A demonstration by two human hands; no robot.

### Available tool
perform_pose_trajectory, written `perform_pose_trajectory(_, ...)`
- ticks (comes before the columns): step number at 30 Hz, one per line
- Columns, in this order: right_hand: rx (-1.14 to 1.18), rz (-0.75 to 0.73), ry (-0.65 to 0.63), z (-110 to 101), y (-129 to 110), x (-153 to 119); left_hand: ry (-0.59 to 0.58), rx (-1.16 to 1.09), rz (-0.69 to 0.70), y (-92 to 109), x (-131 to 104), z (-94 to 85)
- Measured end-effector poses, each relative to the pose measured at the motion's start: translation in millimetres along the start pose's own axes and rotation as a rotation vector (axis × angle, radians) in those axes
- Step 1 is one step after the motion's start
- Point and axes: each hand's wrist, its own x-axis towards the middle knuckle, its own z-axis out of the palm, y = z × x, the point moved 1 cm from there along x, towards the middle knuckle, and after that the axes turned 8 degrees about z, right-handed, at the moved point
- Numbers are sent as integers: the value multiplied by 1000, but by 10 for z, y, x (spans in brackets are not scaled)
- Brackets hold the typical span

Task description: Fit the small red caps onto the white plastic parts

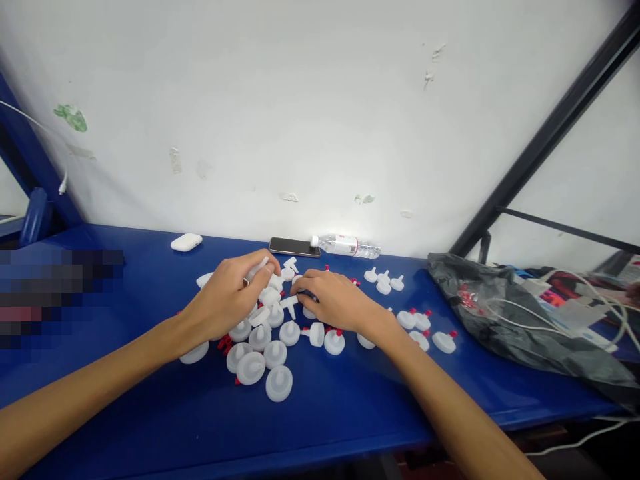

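Note:
White plastic nozzle caps [251, 368] lie in a loose pile on the blue table, some with red tips. My left hand [233, 290], at the pile's back left, is closed with a white nozzle cap [257, 268] between thumb and fingers, its spout pointing up. To the right of it, my right hand [337, 300] reaches over the pile with its fingers curled down and close together. What those fingertips hold, if anything, is hidden. A red-tipped nozzle cap [335, 342] sits just below my right hand. Loose red tips [225, 345] lie near my left wrist.
Right of the pile stand several white caps [383, 285] and several red-tipped caps [445, 342]. A phone [294, 247], a water bottle [345, 245] and a white earbud case [187, 242] lie along the wall. A dark plastic bag [505, 333] with red pieces lies at right.

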Motion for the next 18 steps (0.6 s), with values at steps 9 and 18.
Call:
perform_pose_trajectory(9,145,-109,118,-116,-165,-50,253,-57,-10,-123,3,-41)
perform_pose_trajectory(18,283,-212,-98,-7,-188,-56,257,74,-9,-90,47,-34)
